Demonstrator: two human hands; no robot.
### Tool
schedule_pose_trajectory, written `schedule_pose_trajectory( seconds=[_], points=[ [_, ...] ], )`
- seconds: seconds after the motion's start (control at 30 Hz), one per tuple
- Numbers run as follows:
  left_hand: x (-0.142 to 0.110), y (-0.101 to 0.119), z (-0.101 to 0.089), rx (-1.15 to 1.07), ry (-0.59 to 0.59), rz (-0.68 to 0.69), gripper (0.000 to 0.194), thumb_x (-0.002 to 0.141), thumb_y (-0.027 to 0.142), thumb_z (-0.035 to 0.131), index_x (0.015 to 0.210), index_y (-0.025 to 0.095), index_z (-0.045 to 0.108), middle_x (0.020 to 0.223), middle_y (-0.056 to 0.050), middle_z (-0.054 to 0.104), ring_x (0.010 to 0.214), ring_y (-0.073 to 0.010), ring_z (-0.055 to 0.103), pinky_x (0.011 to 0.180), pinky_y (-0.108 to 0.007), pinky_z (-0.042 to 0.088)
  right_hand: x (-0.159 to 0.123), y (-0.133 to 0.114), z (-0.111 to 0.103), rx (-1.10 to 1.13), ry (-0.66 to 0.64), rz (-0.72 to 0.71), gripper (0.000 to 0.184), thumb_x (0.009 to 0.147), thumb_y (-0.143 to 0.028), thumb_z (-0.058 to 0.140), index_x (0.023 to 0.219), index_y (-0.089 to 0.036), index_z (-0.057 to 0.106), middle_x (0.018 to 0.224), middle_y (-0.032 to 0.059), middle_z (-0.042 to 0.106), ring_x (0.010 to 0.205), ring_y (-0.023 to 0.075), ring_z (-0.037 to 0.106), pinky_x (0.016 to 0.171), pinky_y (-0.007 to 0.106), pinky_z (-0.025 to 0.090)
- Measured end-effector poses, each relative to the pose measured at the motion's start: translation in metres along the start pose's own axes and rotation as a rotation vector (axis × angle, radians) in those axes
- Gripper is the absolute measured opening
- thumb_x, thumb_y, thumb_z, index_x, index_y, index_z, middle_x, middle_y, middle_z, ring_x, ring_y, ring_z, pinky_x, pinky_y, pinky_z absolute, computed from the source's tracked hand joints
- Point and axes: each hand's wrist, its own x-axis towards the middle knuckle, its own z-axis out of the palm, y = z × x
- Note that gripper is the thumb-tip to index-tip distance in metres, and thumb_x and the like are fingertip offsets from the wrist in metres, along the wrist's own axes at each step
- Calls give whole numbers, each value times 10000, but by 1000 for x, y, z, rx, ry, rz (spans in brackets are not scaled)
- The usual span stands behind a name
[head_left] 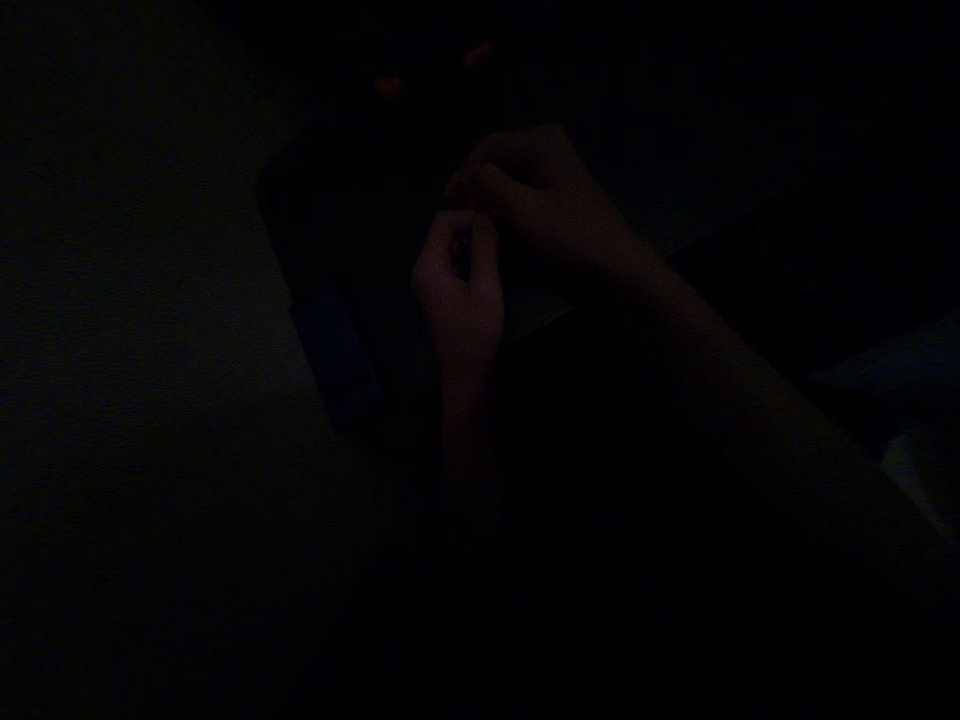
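Note:
The view is very dark. My left hand (456, 305) is closed near the middle, its thumb and fingers curled into a ring. Just above and to the right of it, my right hand (551, 200) is also closed, with thumb and forefinger pinched together. The fingertips of both hands meet or nearly meet. Whatever lies between them, if anything, is too dark to name. Under the hands is a dark surface (330, 230) with a rounded corner.
A dark blue block-like item (334, 355) lies at the left edge of the dark surface. Two dim orange marks, a left one (388, 86) and a right one (477, 54), show at the top. A greyish textured area (150, 330), perhaps floor, spans the left.

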Motion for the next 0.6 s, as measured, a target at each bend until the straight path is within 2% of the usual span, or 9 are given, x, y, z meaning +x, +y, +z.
schedule_pose_trajectory(
  seconds=[0.23, 0.43, 0.6],
  points=[
    [0, 3, 0, 57, -6, -44, 379, 957, 610, 587, 789, 270, 575, 729, -1, 618, 751, -203, 616, 611, -346, 456, 2, 1, 0, 23, 10, 63, 168, 784, -323, 613, 639, -341, 695, 788, -14, 758, 833, 250, 670, 724, 363, 462],
    [1, 0, -1, -11, -30, -4, 444, 910, 681, 604, 781, 257, 579, 720, 5, 605, 703, -177, 602, 610, -349, 459, 1, 0, 1, 10, 7, 39, 214, 808, -288, 565, 647, -339, 697, 789, -5, 748, 830, 250, 684, 729, 368, 459],
    [0, 2, -1, -1, -34, -42, 400, 933, 634, 613, 777, 270, 560, 694, 9, 596, 727, -193, 593, 616, -356, 446, 1, 1, 0, -20, -9, 20, 232, 830, -258, 539, 693, -318, 717, 796, -4, 745, 841, 244, 686, 736, 362, 469]
  ],
)
